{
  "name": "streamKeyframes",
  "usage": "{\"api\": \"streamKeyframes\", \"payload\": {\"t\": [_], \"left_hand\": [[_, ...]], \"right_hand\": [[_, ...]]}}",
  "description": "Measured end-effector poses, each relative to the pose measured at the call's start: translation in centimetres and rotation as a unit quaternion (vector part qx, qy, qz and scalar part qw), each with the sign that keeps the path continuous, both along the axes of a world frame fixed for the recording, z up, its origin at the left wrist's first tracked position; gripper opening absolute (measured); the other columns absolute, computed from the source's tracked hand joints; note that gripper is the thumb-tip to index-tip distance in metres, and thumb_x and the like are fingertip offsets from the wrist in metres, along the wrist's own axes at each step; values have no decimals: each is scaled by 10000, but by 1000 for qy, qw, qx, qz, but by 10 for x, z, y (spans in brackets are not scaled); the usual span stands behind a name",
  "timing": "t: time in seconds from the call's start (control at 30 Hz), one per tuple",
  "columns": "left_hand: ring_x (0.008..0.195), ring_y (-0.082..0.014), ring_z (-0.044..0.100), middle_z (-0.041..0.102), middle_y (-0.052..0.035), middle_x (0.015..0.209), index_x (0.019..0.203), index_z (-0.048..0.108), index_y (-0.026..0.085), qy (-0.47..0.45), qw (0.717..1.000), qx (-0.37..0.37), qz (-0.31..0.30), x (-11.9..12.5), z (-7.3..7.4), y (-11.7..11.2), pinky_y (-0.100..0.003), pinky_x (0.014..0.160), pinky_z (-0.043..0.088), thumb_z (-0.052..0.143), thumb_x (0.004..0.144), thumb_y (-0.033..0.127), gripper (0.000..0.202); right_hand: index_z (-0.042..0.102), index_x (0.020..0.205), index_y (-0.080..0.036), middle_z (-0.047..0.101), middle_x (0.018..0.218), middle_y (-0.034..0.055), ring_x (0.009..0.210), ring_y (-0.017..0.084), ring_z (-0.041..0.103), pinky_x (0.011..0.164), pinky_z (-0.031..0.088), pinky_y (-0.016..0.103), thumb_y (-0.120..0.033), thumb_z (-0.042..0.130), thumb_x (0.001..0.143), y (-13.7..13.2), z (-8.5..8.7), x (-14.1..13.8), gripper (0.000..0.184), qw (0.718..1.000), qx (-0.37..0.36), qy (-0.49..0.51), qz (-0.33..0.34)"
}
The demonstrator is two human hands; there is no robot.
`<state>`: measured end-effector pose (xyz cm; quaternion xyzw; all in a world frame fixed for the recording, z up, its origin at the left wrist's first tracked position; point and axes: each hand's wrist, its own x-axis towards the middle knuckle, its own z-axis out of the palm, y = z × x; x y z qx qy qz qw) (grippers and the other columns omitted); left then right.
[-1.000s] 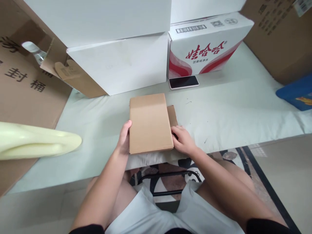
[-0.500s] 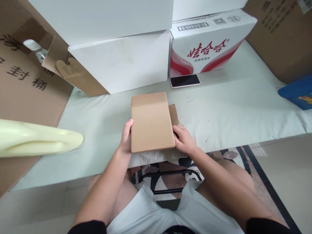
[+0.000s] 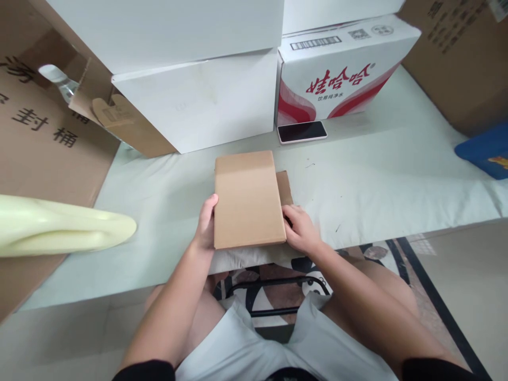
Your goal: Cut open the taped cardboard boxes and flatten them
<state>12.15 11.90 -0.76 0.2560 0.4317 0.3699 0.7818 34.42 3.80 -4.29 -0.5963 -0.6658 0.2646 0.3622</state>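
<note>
A flat brown cardboard box (image 3: pixel 248 200) lies near the front edge of a pale cloth-covered table (image 3: pixel 377 169). My left hand (image 3: pixel 205 227) grips its left edge, thumb on top, fingers under or beside it. My right hand (image 3: pixel 300 229) presses against its right side, fingers curled at a side flap (image 3: pixel 284 188) that sticks out to the right. The fingertips of both hands are partly hidden by the box.
Two stacked white boxes (image 3: pixel 198 100) stand behind, with a red-and-white printed carton (image 3: pixel 337 74) to their right and a phone (image 3: pixel 302 132) lying before it. Brown cartons (image 3: pixel 43 137) stand left and at the far right. A pale yellow object (image 3: pixel 59 230) lies left; a blue item (image 3: pixel 484 151) right.
Almost nothing has moved. Both hands stay on the cardboard box; the view has shifted very slightly.
</note>
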Motion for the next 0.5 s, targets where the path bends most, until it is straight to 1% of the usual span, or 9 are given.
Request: {"api": "streamKeyframes", "payload": {"t": [0.1,0.17,0.23,0.3,0.33,0.4,0.47,0.5], "left_hand": [[1076,-365,733,794,-96,936,1024,698,178,15,1000,-1,-9,-2,1,2,-433,883,614,692,731,646,553],[1057,-360,739,791,-89,911,1015,699,186,31,1000,1,3,-3,1,4,-431,872,617,701,719,653,553],[1050,-362,740,788,-86,891,1007,701,191,45,999,1,22,-5,1,6,-433,864,620,719,701,648,550],[1054,-368,736,786,-92,892,1000,704,192,54,998,-1,39,-6,2,8,-439,854,622,725,690,639,544],[1059,-371,734,786,-97,899,999,706,191,57,997,-3,44,-6,2,9,-442,848,623,719,693,636,539],[1065,-376,730,785,-113,914,998,711,184,65,997,-10,46,-5,4,10,-450,837,625,701,706,631,534],[1065,-382,729,783,-126,923,995,716,177,72,996,-16,42,-3,7,10,-461,828,627,693,710,624,531],[1062,-382,730,782,-130,926,992,718,174,74,996,-16,41,-2,7,10,-464,825,627,694,708,617,527]], "right_hand": [[610,907,-219,663,791,49,755,219,581,755,414,367,-243,468,868,0,1,0,149,999,1,33,-11],[605,920,-225,671,807,42,773,212,592,768,430,366,-237,494,854,1,0,0,130,998,3,68,-19],[589,906,-229,670,823,34,787,198,599,778,450,356,-235,515,848,2,-1,-1,94,992,-6,122,-32],[554,886,-230,650,823,22,778,178,593,758,469,332,-268,543,853,3,-2,-1,51,978,-28,201,-47],[531,880,-233,633,813,12,760,166,582,733,475,316,-302,574,851,3,-2,0,85,967,-39,246,-51],[482,868,-244,596,792,-12,715,143,549,669,474,281,-382,688,804,3,-1,2,256,945,-55,320,-49],[463,849,-252,592,785,-23,701,137,545,646,488,273,-441,799,719,3,1,6,407,932,-57,355,-48],[479,839,-252,610,793,-17,722,147,571,669,515,289,-476,818,702,2,1,7,429,931,-53,359,-51]]}}
